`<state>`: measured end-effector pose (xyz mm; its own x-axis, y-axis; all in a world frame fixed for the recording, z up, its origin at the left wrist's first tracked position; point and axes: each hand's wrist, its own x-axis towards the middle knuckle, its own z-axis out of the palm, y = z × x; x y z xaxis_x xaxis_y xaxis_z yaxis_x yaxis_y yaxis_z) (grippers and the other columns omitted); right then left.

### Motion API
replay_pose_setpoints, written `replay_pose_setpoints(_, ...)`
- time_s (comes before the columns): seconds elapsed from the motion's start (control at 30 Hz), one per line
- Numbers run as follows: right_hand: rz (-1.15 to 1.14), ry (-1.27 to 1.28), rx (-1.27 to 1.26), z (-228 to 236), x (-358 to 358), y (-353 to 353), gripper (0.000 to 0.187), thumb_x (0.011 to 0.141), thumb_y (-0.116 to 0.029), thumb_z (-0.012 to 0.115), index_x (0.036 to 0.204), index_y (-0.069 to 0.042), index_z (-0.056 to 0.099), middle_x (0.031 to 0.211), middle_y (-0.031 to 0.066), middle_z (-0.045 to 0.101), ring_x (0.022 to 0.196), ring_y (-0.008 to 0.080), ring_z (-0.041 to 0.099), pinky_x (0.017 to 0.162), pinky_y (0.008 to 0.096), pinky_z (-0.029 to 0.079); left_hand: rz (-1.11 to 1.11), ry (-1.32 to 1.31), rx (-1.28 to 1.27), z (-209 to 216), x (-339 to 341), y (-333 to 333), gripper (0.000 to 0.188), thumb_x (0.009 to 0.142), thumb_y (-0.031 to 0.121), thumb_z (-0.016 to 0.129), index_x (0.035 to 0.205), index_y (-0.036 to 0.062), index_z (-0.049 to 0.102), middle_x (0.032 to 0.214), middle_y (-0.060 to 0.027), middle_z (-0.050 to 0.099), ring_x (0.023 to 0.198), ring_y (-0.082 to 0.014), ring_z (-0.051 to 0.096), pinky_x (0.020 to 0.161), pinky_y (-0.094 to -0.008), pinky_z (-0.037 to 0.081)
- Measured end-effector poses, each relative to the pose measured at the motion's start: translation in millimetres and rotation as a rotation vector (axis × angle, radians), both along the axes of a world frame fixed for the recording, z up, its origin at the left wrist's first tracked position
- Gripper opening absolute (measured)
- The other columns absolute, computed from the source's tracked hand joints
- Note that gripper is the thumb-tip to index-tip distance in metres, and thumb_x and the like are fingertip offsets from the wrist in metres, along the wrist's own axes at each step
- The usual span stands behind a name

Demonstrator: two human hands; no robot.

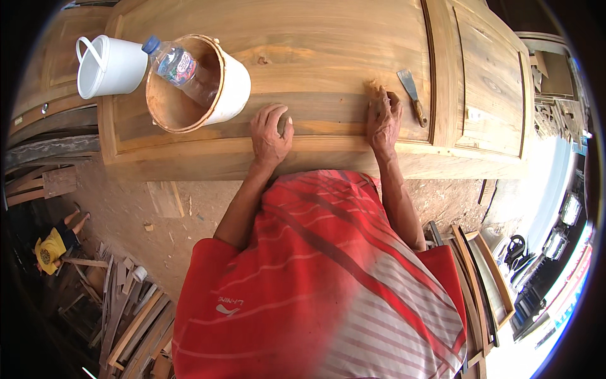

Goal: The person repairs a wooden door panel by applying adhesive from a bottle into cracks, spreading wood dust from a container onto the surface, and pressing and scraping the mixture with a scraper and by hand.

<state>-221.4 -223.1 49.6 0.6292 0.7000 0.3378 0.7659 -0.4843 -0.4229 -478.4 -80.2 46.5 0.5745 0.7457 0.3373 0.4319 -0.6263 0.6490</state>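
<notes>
A large wooden panel door lies flat before me. My left hand rests at its near edge, fingers loosely curved and thumb apart, holding nothing. Farther right, my right hand is on the panel with bent fingers, its fingertips at a small rough brown patch. Whatever those fingers may pinch is hidden. Just right of that hand lies a putty knife, its blade pointing away from me and its handle worn brown. It touches neither hand.
Left on the door, a stained white bucket leans over with a clear blue-capped plastic bottle at its mouth. A smaller white pail sits beside it. Scrap timber is piled at lower left, near a person in yellow. Wooden frames stand right.
</notes>
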Motion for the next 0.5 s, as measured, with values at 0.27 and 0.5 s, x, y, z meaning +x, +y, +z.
replay_pose_setpoints(0.27,0.118,0.048,-0.077,6,19,19,0.015,0.098,-0.013,0.068,0.111,-0.007,0.073,0.103,0.0148,0.070,0.100,0.0367,0.065,0.088,0.0473,0.052,0.029,-0.036,-0.024,-1,1,0,0.028,0.087,0.007,0.073,0.115,0.0041,0.069,0.119,-0.0139,0.071,0.113,-0.0363,0.065,0.099,-0.0487,0.049)
replay_pose_setpoints(0.5,0.266,0.259,-0.131,-2,-18,26,0.016,0.097,-0.016,0.069,0.110,-0.006,0.072,0.101,0.0174,0.069,0.100,0.0380,0.065,0.088,0.0477,0.053,0.038,-0.047,-0.012,-1,2,2,0.027,0.088,0.008,0.073,0.114,0.0051,0.069,0.117,-0.0128,0.071,0.111,-0.0359,0.065,0.097,-0.0480,0.049)
